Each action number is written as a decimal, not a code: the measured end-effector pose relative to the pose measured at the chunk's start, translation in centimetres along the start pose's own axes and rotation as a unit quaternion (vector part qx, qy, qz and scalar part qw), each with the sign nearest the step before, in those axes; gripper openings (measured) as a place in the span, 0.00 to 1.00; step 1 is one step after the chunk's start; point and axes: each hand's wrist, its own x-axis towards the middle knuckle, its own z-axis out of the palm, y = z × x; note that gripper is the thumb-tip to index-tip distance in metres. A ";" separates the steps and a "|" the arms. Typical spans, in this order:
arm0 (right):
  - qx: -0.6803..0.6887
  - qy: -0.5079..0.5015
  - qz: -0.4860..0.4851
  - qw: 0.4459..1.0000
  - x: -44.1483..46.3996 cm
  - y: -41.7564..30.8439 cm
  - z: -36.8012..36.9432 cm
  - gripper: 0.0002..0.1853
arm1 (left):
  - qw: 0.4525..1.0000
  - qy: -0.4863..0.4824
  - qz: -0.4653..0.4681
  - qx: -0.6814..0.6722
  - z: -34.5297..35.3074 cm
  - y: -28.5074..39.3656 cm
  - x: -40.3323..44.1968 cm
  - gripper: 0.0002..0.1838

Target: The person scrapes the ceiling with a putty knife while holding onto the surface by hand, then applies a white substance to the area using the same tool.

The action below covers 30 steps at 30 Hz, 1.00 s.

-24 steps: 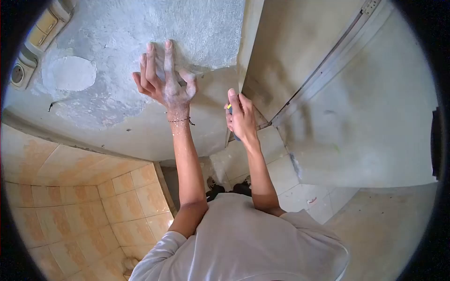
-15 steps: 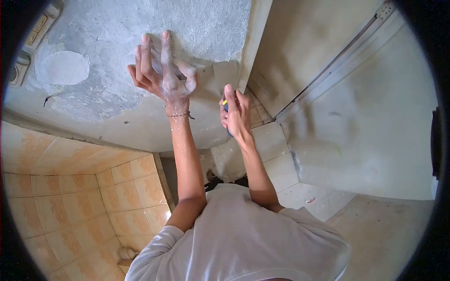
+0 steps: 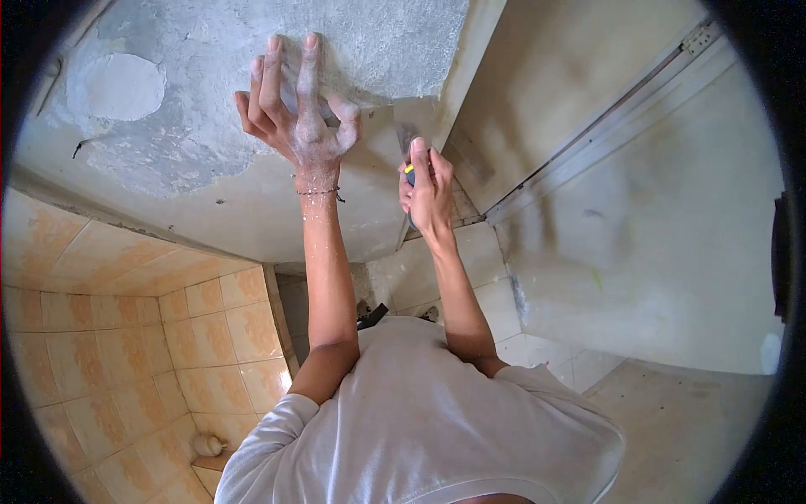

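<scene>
My left hand (image 3: 306, 126) rests against the rough grey-white wall (image 3: 201, 92), fingers spread and dusted with white powder. A dark band circles that wrist. In my right hand (image 3: 430, 189) is a putty knife (image 3: 406, 139), gripped by its dark and yellow handle with the thumb laid along it. Its blade points up at the lower edge of the rough patch, near the wall's corner (image 3: 457, 84). Whether the blade touches the wall I cannot tell.
A smooth round patch (image 3: 122, 87) and a short wire (image 3: 78, 149) are on the wall at left. Orange-patterned tiles (image 3: 101, 353) line the lower left. A pale door-like panel (image 3: 638, 252) stands at right. White floor tiles (image 3: 470, 260) lie below.
The view has shifted slightly, and both hands appear a little higher. The putty knife's blade is turned, showing narrower. My left hand keeps its spread pose on the wall.
</scene>
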 end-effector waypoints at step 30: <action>0.000 0.022 0.056 0.998 -0.7 -0.3 0.1 0.27 | 1.000 0.002 -0.010 0.000 0.4 -0.1 -0.4 0.30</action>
